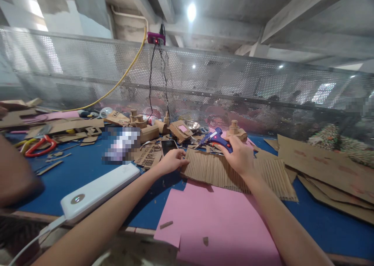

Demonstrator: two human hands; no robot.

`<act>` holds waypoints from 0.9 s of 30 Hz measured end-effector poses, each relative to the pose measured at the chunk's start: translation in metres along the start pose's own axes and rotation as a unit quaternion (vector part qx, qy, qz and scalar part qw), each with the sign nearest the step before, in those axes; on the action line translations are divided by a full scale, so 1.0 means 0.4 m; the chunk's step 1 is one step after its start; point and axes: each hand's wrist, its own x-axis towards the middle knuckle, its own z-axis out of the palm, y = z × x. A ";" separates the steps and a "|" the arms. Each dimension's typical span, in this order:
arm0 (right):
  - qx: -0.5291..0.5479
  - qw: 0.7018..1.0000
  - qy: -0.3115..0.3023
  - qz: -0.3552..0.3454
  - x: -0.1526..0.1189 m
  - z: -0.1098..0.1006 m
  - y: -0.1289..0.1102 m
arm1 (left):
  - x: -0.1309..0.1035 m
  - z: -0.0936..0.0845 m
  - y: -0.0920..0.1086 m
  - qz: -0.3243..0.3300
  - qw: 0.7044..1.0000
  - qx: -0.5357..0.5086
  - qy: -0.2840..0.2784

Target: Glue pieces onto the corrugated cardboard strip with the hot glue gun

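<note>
Blue and purple plastic marks the glue gun [215, 139], which sits in the closed grip of the right hand [240, 157], its nozzle pointing left and slightly down over the far edge of a corrugated cardboard sheet [269, 176]. The left hand [172, 161] rests on the sheet's left end, fingers curled on its corner, holding nothing else. The sheet lies flat on the blue table [84, 168], its near edge overlapping a pink paper sheet [216, 219] that hangs over the table's front edge. Just beyond the gun's nozzle lies a dark phone [168, 145] among scraps and small cardboard models [147, 130]. To the right, larger flat cardboard pieces [324, 168] are stacked loosely. Near the front left a white power bank [99, 192] lies with a cable running off the edge. Farther left, red-handled scissors [41, 146] rest on the table. A perforated metal screen [233, 87] stands behind everything.
</note>
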 end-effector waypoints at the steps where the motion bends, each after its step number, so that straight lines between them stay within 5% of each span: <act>1: -0.001 1.000 0.002 0.001 0.000 0.000 0.000 | 0.001 0.000 -0.001 0.000 1.000 0.000 0.000; 27: -0.021 1.000 -0.011 0.005 0.000 0.008 0.008 | 0.004 0.001 -0.006 0.001 1.000 0.013 -0.003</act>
